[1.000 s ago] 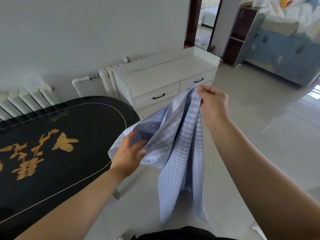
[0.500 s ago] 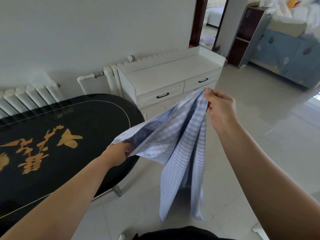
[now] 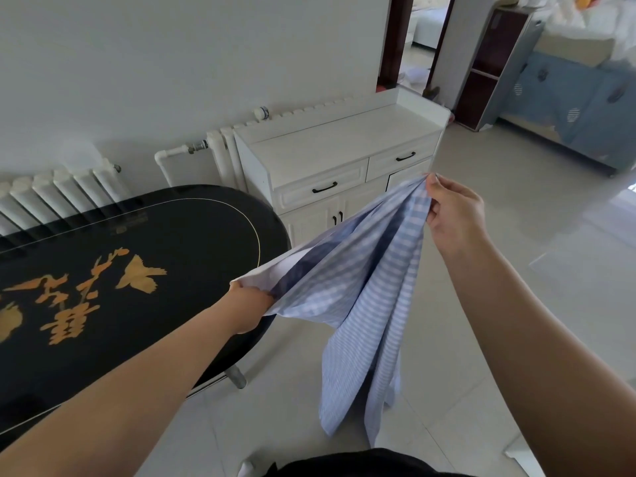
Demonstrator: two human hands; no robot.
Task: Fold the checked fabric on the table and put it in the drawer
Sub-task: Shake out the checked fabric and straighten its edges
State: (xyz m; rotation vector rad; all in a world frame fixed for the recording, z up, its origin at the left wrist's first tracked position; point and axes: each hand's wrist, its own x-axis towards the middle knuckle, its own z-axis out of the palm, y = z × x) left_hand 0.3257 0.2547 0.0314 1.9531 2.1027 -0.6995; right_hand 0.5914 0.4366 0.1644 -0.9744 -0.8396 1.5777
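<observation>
Two hands point(image 3: 454, 215) gripping limp blue checked fabric point(image 3: 364, 297), corners bunched

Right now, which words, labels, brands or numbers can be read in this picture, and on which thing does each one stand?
None can be read.
Table: a small greyish mark near its far edge, too blurred to read.
Table: gold painted shapes, maybe decoration or characters; I cannot tell.
Fabric, white cabinet: no text.
</observation>
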